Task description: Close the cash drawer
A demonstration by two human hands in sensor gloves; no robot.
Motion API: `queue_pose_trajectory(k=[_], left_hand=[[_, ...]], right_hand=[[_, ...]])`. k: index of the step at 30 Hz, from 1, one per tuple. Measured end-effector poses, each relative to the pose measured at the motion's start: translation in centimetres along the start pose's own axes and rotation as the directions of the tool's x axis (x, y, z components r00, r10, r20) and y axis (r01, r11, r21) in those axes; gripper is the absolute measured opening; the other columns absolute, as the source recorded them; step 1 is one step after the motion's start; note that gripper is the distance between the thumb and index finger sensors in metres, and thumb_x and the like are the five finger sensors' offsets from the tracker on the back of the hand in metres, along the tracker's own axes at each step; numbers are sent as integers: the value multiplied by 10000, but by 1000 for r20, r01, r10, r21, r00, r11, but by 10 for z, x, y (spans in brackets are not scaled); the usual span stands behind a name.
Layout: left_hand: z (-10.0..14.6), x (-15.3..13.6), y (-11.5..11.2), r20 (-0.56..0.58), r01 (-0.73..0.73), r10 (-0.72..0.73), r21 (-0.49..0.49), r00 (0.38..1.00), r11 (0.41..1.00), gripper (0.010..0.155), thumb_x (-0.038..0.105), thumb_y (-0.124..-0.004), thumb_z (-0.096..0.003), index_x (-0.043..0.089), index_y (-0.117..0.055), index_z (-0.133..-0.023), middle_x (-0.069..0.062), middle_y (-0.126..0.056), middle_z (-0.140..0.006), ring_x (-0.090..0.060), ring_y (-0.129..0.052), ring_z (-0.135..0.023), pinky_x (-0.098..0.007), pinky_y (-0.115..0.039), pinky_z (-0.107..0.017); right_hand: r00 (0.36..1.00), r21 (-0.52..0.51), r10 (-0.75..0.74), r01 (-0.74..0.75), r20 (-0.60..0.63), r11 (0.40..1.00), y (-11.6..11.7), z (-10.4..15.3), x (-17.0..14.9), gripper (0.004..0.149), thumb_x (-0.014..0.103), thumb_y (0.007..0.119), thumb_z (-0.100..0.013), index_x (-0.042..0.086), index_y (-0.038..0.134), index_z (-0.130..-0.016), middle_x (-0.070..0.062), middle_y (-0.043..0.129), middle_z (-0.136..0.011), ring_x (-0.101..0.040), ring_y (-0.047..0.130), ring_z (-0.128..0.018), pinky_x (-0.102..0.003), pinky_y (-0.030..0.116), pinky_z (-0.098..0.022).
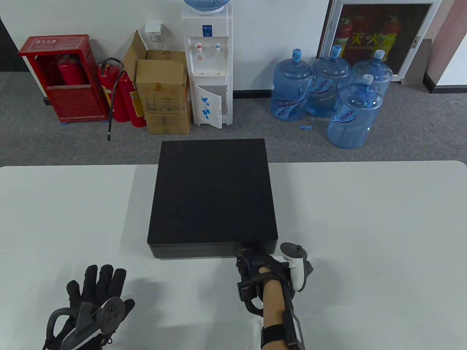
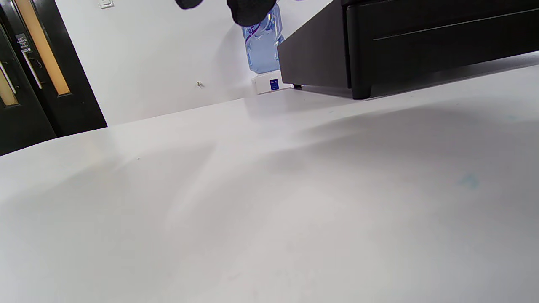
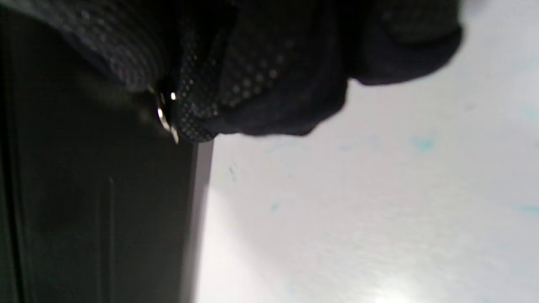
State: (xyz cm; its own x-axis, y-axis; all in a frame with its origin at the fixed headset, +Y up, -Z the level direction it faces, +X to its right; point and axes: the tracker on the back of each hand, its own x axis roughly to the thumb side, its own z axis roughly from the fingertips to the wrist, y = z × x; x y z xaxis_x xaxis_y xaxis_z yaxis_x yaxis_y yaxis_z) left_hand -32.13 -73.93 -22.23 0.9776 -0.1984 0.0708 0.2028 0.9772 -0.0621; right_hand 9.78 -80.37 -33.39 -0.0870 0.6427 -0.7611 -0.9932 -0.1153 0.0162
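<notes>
The black cash drawer [image 1: 213, 189] sits mid-table, its drawer front [image 1: 197, 251] flush with the case; it also shows in the left wrist view [image 2: 421, 38] and the right wrist view [image 3: 84, 189]. My right hand [image 1: 255, 264] is at the right end of the drawer front, fingers curled. In the right wrist view the gloved fingers [image 3: 252, 84] pinch a small shiny key [image 3: 166, 115] against the front. My left hand [image 1: 96, 288] lies flat on the white table [image 1: 365, 218] at the lower left, fingers spread, holding nothing; only its fingertips [image 2: 250, 10] show in its wrist view.
The cash drawer's back overhangs the table's far edge. On the floor beyond stand a water dispenser [image 1: 208, 65], several blue water bottles [image 1: 328, 91], cardboard boxes [image 1: 164, 91] and red fire extinguishers [image 1: 124, 94].
</notes>
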Motion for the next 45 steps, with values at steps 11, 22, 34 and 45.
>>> queue_pose_trajectory(k=[11,22,34,45], left_hand=[[1,-1,0,4,-4,4,13,1000,1000,817,695,-444,-501,310,-231,-1189,-104,-339,-1304,-448,-274,-1199,-743,-327,-760],[2,0,2,7,-5,5,30,1000,1000,816,696,-444,-501,312,-232,-1189,-102,-340,-1304,-447,-273,-1200,-744,-325,-761],[2,-1,2,11,-2,2,38,1000,999,815,695,-444,-501,312,-234,-1189,-103,-343,-1304,-448,-277,-1199,-743,-328,-760],[3,0,2,12,-12,12,33,1000,999,814,694,-444,-501,311,-238,-1189,-104,-349,-1303,-446,-281,-1200,-743,-329,-760]], right_hand=[[985,37,-162,164,-56,986,14,7,-5,398,508,625,-457,328,905,-674,40,958,-675,-108,1010,-329,-328,872,-318],[988,27,-154,155,-25,988,9,16,-14,410,494,640,-461,336,887,-748,16,950,-702,-118,1014,-360,-332,875,-340],[997,-12,-58,59,46,998,-2,36,-13,431,481,679,-449,288,898,-766,11,960,-691,-116,1026,-330,-319,888,-313],[993,-61,-13,20,119,998,-10,56,-7,426,498,712,-442,272,917,-739,19,981,-656,-119,1035,-314,-329,895,-302]])
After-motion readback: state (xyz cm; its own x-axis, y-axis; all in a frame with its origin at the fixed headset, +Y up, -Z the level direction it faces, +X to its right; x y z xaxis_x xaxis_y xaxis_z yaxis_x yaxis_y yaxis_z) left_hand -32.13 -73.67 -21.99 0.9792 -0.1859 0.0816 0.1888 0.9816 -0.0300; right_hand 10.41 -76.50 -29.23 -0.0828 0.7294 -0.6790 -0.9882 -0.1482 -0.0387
